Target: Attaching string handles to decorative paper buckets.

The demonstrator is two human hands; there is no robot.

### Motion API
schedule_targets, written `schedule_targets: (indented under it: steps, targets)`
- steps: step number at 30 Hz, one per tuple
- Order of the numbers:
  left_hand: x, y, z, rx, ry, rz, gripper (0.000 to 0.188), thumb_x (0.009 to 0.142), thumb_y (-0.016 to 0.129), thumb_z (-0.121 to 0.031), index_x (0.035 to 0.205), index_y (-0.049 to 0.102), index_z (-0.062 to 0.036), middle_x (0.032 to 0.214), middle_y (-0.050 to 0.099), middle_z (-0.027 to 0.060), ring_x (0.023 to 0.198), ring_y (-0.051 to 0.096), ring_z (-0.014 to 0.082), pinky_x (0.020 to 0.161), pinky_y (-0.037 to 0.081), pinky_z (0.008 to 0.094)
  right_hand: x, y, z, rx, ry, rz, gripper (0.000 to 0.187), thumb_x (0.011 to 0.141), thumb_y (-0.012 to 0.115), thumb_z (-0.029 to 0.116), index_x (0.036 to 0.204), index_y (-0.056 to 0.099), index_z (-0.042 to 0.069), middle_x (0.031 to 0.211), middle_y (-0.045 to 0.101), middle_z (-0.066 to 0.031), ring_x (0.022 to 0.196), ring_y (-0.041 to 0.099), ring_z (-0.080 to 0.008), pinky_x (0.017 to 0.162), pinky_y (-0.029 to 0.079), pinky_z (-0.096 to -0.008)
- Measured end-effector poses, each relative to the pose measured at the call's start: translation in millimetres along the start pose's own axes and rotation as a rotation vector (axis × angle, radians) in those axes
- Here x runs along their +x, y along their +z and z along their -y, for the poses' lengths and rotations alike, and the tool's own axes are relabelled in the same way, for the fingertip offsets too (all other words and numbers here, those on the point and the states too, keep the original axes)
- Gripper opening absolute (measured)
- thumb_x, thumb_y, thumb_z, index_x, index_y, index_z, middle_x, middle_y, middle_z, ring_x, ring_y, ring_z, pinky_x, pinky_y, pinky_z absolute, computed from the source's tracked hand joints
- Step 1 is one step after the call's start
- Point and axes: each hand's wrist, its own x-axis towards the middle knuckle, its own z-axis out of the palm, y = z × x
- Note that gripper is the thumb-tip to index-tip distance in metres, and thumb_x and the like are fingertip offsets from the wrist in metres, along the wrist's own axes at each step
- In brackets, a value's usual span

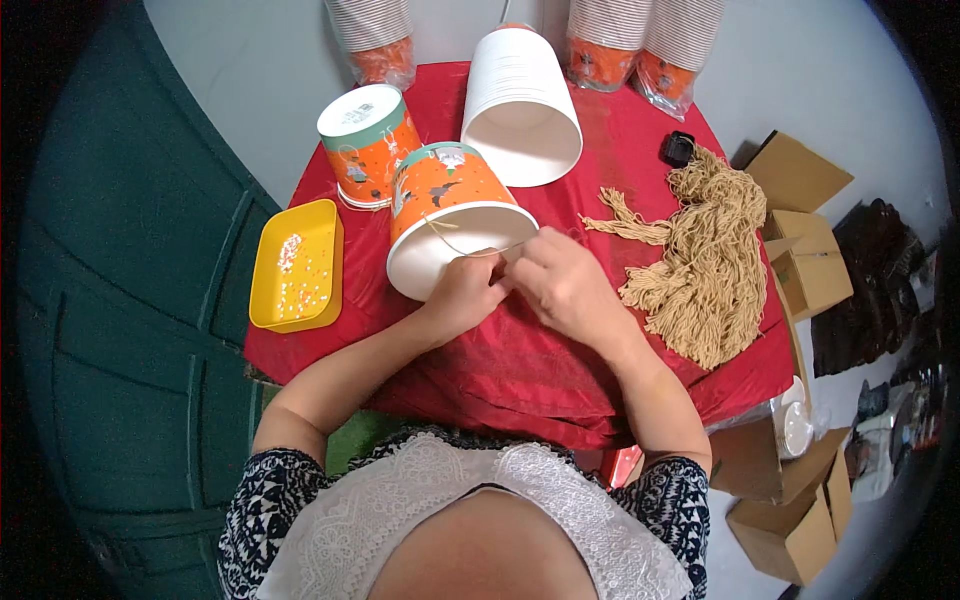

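An orange paper bucket (pixel 450 192) with a green band and printed figures lies on its side, its white open mouth facing me. A thin tan string (pixel 462 252) runs from a small knot at its upper rim down to my hands. My left hand (pixel 468 288) is closed on the string in front of the bucket's mouth. Beside it, my right hand (pixel 562 285) pinches the string with its fingers pressed together. The fingertips of both hands nearly meet, and the string's end between them is hidden.
A red cloth (pixel 520 360) covers the table. A yellow tray (pixel 335 270) of small beads stands left, with an upturned orange bucket (pixel 370 160) behind. A white bucket stack (pixel 515 80) lies at the back. Tan strings (pixel 715 260) and a black object (pixel 677 150) lie right.
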Motion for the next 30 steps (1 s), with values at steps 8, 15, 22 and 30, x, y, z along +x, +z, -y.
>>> schedule_targets:
  steps: [8,15,22,30]
  targets:
    - [-6,-20,1,-0.044,0.038,0.069,0.009,0.085,0.065,-0.005,0.086,0.058,0.0011,0.073,0.063,0.0091,0.071,0.064,0.0174,0.064,0.050,0.0339,16,-10,24,0.243,-0.165,-0.267,0.022,0.066,0.062,-0.002,0.088,0.064,-0.002,0.089,0.068,-0.0142,0.071,0.067,-0.0280,0.058,0.053,-0.0366]
    - [-2,-22,-7,-0.369,-0.224,0.220,0.005,0.087,0.059,0.005,0.087,0.056,0.0005,0.079,0.063,0.0071,0.067,0.061,0.0135,0.058,0.052,0.0276,-15,18,-2,-0.012,0.535,0.081,0.010,0.086,0.063,0.004,0.096,0.065,0.001,0.071,0.064,-0.0216,0.065,0.065,-0.0376,0.054,0.051,-0.0427]
    - [-5,-21,0,-0.340,-0.212,0.191,0.008,0.087,0.061,0.002,0.083,0.056,-0.0013,0.072,0.061,0.0052,0.065,0.059,0.0104,0.058,0.051,0.0274,-27,33,-14,0.089,0.457,0.124,0.018,0.086,0.062,0.008,0.103,0.065,0.003,0.067,0.063,-0.0235,0.063,0.066,-0.0388,0.058,0.053,-0.0482]
    - [-6,-14,14,-0.330,-0.156,0.170,0.007,0.086,0.063,0.000,0.083,0.056,-0.0019,0.072,0.062,0.0056,0.066,0.059,0.0105,0.059,0.050,0.0275,-26,41,-11,0.149,0.522,0.140,0.014,0.089,0.062,0.013,0.100,0.064,0.003,0.067,0.063,-0.0226,0.063,0.066,-0.0386,0.057,0.053,-0.0472]
